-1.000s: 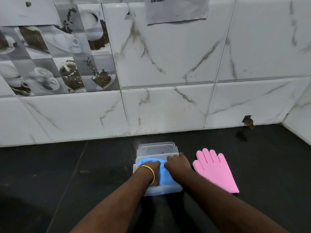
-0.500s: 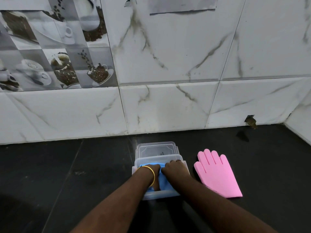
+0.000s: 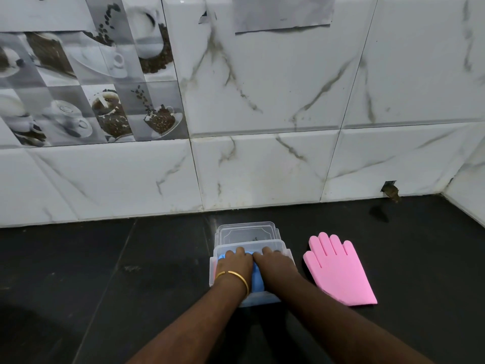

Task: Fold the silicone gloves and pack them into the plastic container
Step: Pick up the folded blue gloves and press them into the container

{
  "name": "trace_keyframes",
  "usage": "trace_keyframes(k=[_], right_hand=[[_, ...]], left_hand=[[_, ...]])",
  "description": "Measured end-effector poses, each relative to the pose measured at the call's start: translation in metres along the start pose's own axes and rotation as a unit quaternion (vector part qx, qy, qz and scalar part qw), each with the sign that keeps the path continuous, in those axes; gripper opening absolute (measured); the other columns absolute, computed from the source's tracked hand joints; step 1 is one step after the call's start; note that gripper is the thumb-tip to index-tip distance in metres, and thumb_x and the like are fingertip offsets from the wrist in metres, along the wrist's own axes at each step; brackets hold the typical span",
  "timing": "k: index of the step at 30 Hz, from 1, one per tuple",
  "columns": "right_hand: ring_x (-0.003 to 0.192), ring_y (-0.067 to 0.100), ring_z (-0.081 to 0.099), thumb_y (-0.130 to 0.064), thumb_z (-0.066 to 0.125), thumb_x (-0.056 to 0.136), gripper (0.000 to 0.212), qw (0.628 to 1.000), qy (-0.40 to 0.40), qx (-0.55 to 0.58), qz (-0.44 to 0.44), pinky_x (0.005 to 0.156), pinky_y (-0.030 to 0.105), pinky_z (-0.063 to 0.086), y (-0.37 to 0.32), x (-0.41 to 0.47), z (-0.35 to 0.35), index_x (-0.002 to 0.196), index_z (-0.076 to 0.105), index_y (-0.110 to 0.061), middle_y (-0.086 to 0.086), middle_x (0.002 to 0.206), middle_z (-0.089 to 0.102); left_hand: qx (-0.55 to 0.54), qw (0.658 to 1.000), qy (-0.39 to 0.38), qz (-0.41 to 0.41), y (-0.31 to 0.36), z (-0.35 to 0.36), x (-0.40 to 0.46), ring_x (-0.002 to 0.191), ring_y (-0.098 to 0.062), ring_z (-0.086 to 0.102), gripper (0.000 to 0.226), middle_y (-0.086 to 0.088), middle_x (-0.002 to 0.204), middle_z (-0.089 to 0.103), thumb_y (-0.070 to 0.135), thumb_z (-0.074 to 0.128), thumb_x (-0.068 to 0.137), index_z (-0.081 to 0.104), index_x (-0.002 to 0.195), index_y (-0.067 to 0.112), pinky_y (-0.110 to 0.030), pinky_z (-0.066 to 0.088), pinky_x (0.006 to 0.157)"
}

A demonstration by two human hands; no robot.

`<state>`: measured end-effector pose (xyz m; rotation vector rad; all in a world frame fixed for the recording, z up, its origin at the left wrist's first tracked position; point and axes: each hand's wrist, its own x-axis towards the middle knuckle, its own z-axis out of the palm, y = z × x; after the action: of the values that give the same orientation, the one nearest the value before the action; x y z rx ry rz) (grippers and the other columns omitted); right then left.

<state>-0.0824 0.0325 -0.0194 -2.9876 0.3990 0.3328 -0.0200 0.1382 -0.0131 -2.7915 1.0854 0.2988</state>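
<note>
**On the dark counter: both hands down in the container**

Nearest, two forearms reaching forward, gold bangle [image 3: 234, 276] on the left wrist. Left hand [image 3: 234, 262] and right hand [image 3: 274, 264] side by side inside the plastic container [image 3: 262, 300], pressing down on the blue glove [image 3: 256, 281]; fingers bent over its far edge, real grip or mere press impossible to tell. Just right of the container, pink glove [image 3: 339, 271] lying flat, unfolded. Behind the container, touching it, clear lid [image 3: 246, 232]. Farthest, marble-look wall tiles [image 3: 262, 166].

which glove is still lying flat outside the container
The pink glove, spread flat on the counter right of the container. The blue glove is inside it, under both hands.
</note>
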Motion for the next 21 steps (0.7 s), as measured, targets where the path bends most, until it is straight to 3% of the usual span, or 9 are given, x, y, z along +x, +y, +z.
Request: trace_keyframes(k=[21], right_hand=[[0.128,0.038,0.047,-0.013,0.048,0.1,0.046,0.999,-0.041,-0.035,0.006,0.106,0.045,0.038,-0.005,0.011,0.001,0.145,0.046,-0.018,0.014,0.141,0.043]], left_hand=[[-0.09,0.991,-0.091,0.029,-0.014,0.012,0.027,0.122,-0.033,0.052,0.063,-0.013,0.131,0.05,0.024,0.075,0.074,0.044,0.128,0.014,-0.042,0.043,0.104]])
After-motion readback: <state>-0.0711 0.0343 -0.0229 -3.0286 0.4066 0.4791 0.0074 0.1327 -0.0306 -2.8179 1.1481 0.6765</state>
